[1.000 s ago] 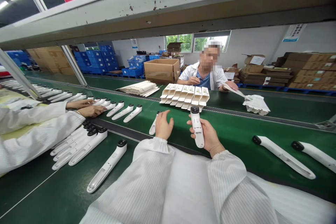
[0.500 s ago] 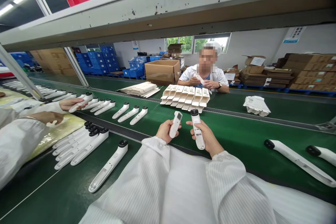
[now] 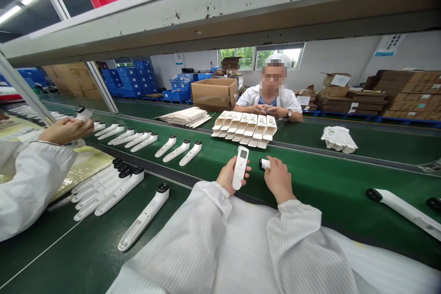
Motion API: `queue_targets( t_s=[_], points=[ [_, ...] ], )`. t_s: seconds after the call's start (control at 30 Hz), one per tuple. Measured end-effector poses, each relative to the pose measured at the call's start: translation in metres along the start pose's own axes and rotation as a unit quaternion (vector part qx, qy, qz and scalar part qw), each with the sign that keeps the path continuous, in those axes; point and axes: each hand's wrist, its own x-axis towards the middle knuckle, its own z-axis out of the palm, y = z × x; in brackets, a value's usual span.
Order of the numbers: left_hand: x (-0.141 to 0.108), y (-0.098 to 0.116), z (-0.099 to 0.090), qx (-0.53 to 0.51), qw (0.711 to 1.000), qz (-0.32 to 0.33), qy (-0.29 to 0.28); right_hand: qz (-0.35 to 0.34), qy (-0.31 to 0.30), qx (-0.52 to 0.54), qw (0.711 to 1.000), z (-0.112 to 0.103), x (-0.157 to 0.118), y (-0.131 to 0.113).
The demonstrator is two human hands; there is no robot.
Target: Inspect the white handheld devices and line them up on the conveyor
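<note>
White handheld devices (image 3: 240, 167), one in left hand (image 3: 230, 177), one in right hand (image 3: 278, 179)

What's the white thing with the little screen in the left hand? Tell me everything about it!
The white handheld device looks like smooth plastic. It is long and slim, wider at the top and rounded at the bottom. Near the top is a small screen in a dark frame. It stands almost upright, leaning slightly, and rests against the fingers of the person's left hand. It is held above the green conveyor belt.
</note>
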Motion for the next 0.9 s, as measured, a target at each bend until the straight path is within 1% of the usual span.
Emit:
queue_targets(
  t_s=[0.07, 0.1, 0.13, 0.17, 0.23, 0.27, 0.33, 0.43, 0.53, 0.67, 0.9],
  points=[
    [0.001, -0.002, 0.002, -0.007, 1.000, -0.005, 0.020, -0.034, 0.035, 0.069, 0.996, 0.000, -0.001, -0.006],
    [0.002, -0.003, 0.003, -0.013, 0.999, 0.000, 0.032, -0.049, 0.026, 0.131, 0.990, 0.001, -0.001, -0.009],
    [0.002, -0.004, 0.004, -0.018, 0.999, 0.013, 0.041, -0.059, -0.006, 0.206, 0.977, 0.003, -0.002, -0.012],
    [0.002, -0.006, 0.004, -0.023, 0.998, 0.031, 0.045, -0.063, -0.054, 0.284, 0.955, 0.005, -0.002, -0.014],
    [0.003, -0.007, 0.004, -0.024, 0.997, 0.061, 0.040, -0.054, -0.152, 0.413, 0.896, 0.010, -0.005, -0.020],
    [0.003, -0.007, 0.003, -0.021, 0.997, 0.068, 0.038, -0.046, -0.186, 0.456, 0.869, 0.012, -0.006, -0.022],
    [0.003, -0.007, 0.000, -0.007, 0.997, 0.063, 0.044, -0.020, -0.223, 0.510, 0.831, 0.012, -0.009, -0.025],
    [0.006, -0.004, -0.006, 0.009, 0.996, 0.059, 0.059, 0.024, -0.260, 0.551, 0.793, 0.007, -0.012, -0.027],
    [0.008, -0.002, -0.010, 0.013, 0.995, 0.051, 0.080, 0.054, -0.265, 0.569, 0.777, 0.003, -0.012, -0.027],
    [0.009, -0.001, -0.011, 0.023, 0.994, 0.054, 0.092, 0.056, -0.277, 0.581, 0.763, 0.006, -0.011, -0.025],
    [0.011, 0.000, -0.015, 0.068, 0.991, 0.067, 0.091, 0.076, -0.271, 0.566, 0.775, 0.006, -0.011, -0.025]
  ],
)
